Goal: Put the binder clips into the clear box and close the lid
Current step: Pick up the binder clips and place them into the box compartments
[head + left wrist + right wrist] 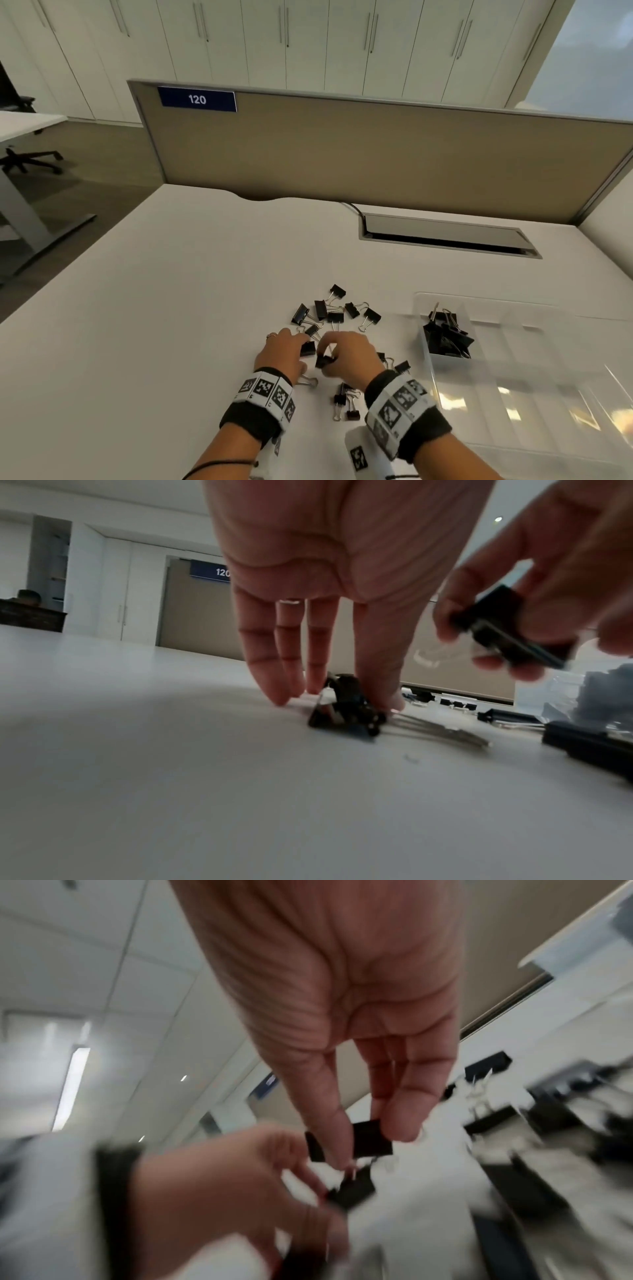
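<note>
Several black binder clips [334, 313] lie scattered on the white desk [171, 308]. My right hand [330, 351] pinches one black clip [371, 1141] between thumb and fingers, just above the desk; the same clip [507, 627] shows in the left wrist view. Close beside it, my left hand [303, 342] reaches down to the desk. Its thumb and fingertips [281, 693] close around another clip [346, 712] that rests on the surface. The clear box [513, 359] stands open to the right, with a heap of clips [445, 337] in its near-left compartment.
More loose clips [346, 402] lie between my wrists and by the box's left wall. A cable hatch [445, 234] is set into the desk behind the box, and a beige partition [376, 154] closes the far edge. The right wrist view is motion-blurred.
</note>
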